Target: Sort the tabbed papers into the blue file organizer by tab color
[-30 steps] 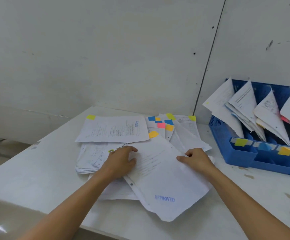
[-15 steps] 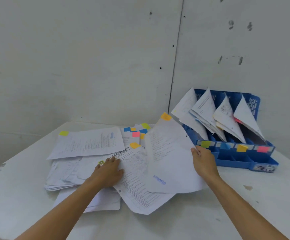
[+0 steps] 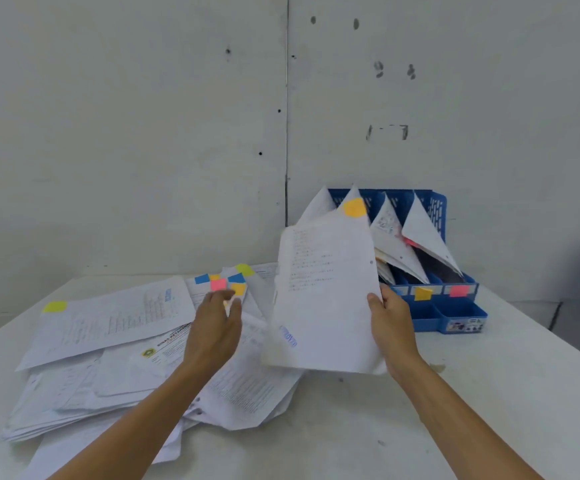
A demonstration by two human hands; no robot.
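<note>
Pale scuffed wall behind white table (image 3: 472, 403). Blue file organizer (image 3: 438, 206) set at far right edge against wall; four slots already stocked with leaning sheets, orange and pink labels visible on front lip, others hidden. Large untidy paper pile (image 3: 115, 362) left near left edge: yellow, blue, pink, orange tabs noted. Task judged partly done, much remaining. Orange-tabbed sheet (image 3: 323, 292) held upright before organizer, edge pinched by right hand (image 3: 390, 327); white, printed, blue stamp low. Left hand (image 3: 214, 332) above pile, fingers loosely curled, contact unclear.
</note>
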